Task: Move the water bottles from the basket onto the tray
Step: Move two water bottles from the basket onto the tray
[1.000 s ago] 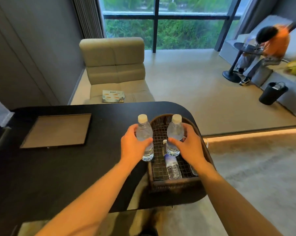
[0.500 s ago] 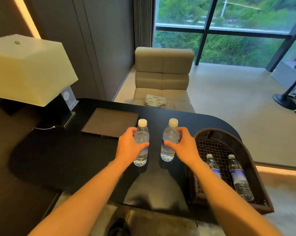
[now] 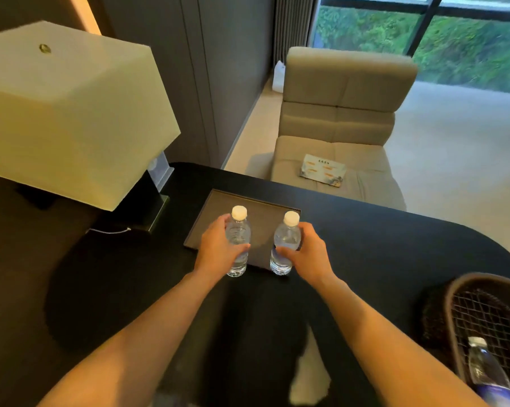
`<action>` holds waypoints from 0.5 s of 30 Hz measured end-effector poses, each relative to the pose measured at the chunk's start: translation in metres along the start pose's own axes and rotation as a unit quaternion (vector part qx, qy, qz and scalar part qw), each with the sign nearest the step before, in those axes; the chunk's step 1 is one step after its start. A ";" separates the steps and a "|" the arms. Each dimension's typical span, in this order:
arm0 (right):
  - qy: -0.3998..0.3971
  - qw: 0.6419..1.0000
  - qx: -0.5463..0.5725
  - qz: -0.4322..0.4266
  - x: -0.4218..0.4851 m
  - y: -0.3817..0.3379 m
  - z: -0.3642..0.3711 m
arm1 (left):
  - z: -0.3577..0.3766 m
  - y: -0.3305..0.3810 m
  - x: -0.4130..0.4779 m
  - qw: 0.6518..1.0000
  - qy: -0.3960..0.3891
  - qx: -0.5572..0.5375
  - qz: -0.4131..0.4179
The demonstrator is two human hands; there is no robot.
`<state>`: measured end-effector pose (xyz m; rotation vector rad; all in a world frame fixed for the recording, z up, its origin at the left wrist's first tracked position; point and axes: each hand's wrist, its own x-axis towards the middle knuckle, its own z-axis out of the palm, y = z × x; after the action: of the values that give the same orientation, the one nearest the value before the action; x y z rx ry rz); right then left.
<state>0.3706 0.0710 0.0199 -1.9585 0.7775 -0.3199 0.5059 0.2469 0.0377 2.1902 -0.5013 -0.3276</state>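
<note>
Left hand [image 3: 218, 254] wrapped round clear bottle [image 3: 238, 240], white cap. Right hand [image 3: 309, 255] wrapped round second clear bottle [image 3: 286, 243]. Both upright over near edge of dark tray [image 3: 265, 215]. Third bottle [image 3: 487, 373] lying in basket [image 3: 453, 292].

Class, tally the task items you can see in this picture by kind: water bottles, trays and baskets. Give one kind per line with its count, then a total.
Water bottles: 3, one in the left hand at, one in the right hand at, one lying in the basket
Trays: 1
Baskets: 1
Total: 5
</note>
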 end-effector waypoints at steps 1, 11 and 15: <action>0.002 1.000 -0.002 0.006 0.014 -0.002 0.010 | -0.001 -0.006 0.017 1.000 -0.002 0.009 0.003; 0.017 0.999 -0.014 0.036 0.116 -0.011 0.086 | -0.005 -0.048 0.136 1.000 -0.028 0.005 -0.002; 0.020 0.999 -0.017 0.017 0.145 -0.021 0.101 | -0.007 -0.053 0.169 0.999 -0.039 0.003 0.028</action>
<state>0.5415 0.0548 -0.0266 -1.9743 0.8472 -0.3288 0.6706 0.2036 -0.0103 2.1721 -0.6056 -0.3832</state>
